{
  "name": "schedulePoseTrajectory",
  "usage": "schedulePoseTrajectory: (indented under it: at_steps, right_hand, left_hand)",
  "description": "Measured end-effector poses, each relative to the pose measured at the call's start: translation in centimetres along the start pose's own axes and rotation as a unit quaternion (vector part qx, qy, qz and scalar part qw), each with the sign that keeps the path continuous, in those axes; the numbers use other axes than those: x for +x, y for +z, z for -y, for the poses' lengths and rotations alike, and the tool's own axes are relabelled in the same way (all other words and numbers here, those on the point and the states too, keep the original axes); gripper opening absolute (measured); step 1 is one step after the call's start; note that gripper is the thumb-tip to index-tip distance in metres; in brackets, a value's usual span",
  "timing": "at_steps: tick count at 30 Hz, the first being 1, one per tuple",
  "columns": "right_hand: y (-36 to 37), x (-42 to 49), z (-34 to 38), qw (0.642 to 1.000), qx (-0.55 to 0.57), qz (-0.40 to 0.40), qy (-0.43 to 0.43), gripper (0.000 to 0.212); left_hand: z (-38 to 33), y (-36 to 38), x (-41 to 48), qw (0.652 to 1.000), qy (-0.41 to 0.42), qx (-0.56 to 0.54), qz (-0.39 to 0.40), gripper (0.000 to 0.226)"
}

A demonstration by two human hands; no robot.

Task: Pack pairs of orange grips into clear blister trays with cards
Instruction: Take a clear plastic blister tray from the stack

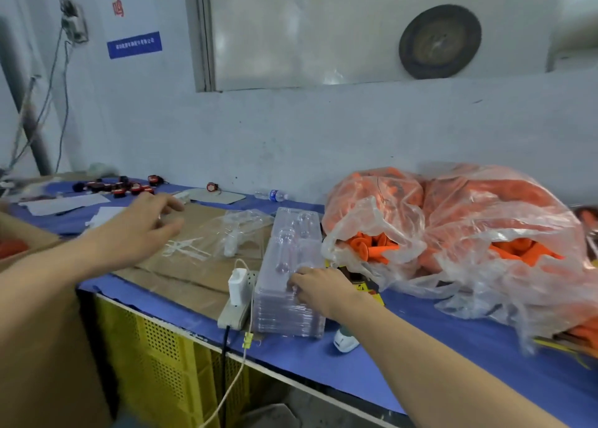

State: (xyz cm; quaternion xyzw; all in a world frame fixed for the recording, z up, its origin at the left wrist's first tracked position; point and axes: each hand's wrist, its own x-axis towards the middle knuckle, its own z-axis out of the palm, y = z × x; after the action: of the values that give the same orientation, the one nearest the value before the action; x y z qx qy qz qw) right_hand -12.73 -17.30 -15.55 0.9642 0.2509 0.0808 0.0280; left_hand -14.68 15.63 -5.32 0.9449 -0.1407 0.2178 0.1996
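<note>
A stack of clear blister trays (293, 249) stands on the blue table near its front edge. My right hand (318, 290) grips the near right corner of the top tray, fingers curled over its rim. My left hand (142, 224) hovers over a sheet of brown cardboard (200, 272) to the left, fingers spread and holding nothing. Orange grips (375, 248) fill two big clear plastic bags (469, 220) to the right of the trays. A yellow and black card (369, 287) peeks out between my right hand and the bags.
A white power strip with a charger (236, 295) lies left of the tray stack, its cables hanging over the table's edge. Crumpled clear film (239, 230) lies on the cardboard. Small red and black parts (129, 186), a water bottle (275, 195) and papers sit farther back. A yellow crate (155, 346) stands under the table.
</note>
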Motion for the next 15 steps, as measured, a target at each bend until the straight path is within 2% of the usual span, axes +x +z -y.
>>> schedulePoseTrajectory:
  at_steps: [3, 5, 8, 11, 15]
  right_hand:
    - [-0.1, 0.2, -0.7, 1.0, -0.004, 0.002, -0.025, 0.032]
    - [0.2, 0.3, -1.2, 0.999, -0.015, -0.006, -0.045, 0.033]
    - [1.0, 0.3, -2.1, 0.997, -0.031, -0.023, -0.069, 0.034]
    - [1.8, 0.0, -3.1, 0.995, -0.045, -0.032, -0.077, 0.036]
    - [1.9, -0.4, -3.9, 0.997, -0.018, -0.03, -0.074, 0.04]
  left_hand:
    - [-4.7, 6.5, 1.6, 0.99, 0.072, 0.011, 0.12, 0.037]
    - [-6.7, 10.1, 2.9, 0.97, 0.134, 0.066, 0.193, 0.049]
    - [-8.3, 14.7, 4.3, 0.929, 0.22, 0.144, 0.259, 0.062]
    - [-9.1, 17.7, 4.7, 0.906, 0.246, 0.158, 0.306, 0.055]
    - [-8.8, 17.8, 5.6, 0.904, 0.228, 0.111, 0.345, 0.046]
